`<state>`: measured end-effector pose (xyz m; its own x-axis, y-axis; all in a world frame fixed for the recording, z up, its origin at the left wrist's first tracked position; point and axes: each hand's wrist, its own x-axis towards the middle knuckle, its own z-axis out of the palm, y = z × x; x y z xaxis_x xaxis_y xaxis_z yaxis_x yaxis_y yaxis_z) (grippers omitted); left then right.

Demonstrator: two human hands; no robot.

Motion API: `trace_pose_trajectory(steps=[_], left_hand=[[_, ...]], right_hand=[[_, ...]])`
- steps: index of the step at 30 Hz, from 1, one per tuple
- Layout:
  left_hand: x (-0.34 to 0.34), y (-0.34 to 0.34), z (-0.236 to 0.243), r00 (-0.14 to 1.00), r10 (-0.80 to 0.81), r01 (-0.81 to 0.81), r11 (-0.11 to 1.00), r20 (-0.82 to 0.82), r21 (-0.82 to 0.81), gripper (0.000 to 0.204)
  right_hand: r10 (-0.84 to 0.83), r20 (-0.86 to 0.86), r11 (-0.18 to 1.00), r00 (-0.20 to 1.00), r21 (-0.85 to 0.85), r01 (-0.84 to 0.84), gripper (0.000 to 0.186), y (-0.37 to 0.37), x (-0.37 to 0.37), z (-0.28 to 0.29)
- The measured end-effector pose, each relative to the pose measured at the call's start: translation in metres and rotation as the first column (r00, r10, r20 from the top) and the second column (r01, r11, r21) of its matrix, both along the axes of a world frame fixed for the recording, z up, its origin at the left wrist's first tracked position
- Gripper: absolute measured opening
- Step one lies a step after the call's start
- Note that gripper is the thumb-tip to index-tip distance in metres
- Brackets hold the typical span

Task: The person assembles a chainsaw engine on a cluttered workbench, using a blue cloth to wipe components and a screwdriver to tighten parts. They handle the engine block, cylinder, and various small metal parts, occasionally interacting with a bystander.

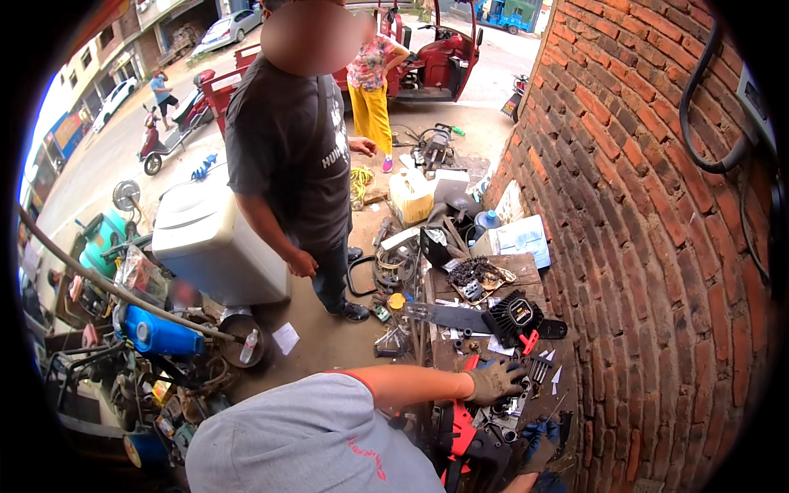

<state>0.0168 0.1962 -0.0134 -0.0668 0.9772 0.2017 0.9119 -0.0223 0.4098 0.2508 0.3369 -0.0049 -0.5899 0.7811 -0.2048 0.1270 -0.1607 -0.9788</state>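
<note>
My left hand, in a grey-brown work glove, reaches over a cluttered wooden bench with its fingers spread above small loose metal parts. Nothing shows in its grasp. Lower down, my right hand, also gloved, is in shadow beside something dark blue; its fingers are too dark to make out. Between my body and the parts lies a red and black chainsaw body. Beyond my left hand rest a black finned engine piece with a red lever and a long dark chainsaw guide bar.
A brick wall rises along the bench's right side. A person in a dark shirt stands across from me, by a white box-shaped container. A pile of chain lies at the bench's far end. Machine parts and a blue tank crowd the left.
</note>
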Motion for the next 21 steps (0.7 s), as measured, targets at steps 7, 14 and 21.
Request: trace_pose_trajectory(steps=[7,14,21], left_hand=[[0.0,-0.002,-0.002,1.0,0.007,-0.007,1.0,0.028,-0.017,0.047],[-0.002,0.001,0.0,1.0,-0.007,0.007,1.0,0.011,-0.014,0.047],[0.0,0.001,-0.004,1.0,-0.004,0.005,1.0,-0.011,0.013,0.051]], right_hand=[[-0.007,0.22,0.998,0.976,0.065,-0.008,0.012,-0.002,-0.006,-0.004],[0.101,0.217,0.995,0.971,-0.005,-0.102,0.035,-0.013,-0.02,-0.002],[0.339,0.152,0.939,0.928,0.0,-0.343,0.05,-0.002,-0.037,-0.013]])
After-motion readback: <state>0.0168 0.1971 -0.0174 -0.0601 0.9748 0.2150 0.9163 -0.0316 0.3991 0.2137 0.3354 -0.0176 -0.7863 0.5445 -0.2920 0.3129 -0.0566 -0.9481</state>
